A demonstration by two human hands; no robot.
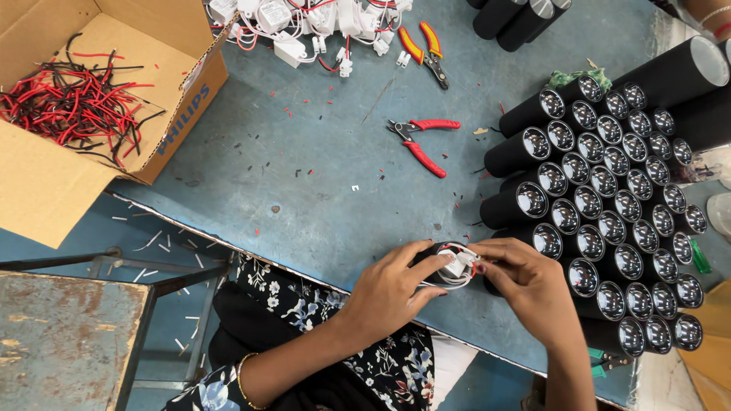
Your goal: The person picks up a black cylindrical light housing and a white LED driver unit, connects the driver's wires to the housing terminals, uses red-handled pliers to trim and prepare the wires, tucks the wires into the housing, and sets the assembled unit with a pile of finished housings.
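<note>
Black cylinder lamp housing [431, 256] sits at the near edge of the bench [304, 190], pinched between both hands. Left hand [392, 293] grips its side, fingers curled around the body; right hand [525, 285] holds a small white connector [457, 266] with white wiring at the open end, fingertips closed on it.

To the right stands a packed block of the same black cylinders [617, 198], shiny lenses up; I count roughly forty (the far ones run off the edge, so no exact figure). A few more lie on their sides at the top [518, 15].

Two pairs of pliers lie mid-bench: one with red handles [421, 142], one with orange-and-yellow handles [426, 47]. A heap of small white driver boxes with wires [304, 19] is beside the latter.

One open brown cardboard box [160, 114] sits at the left, blue lettering on its side, holding a tangle of red and black wire pieces [72, 106].
</note>
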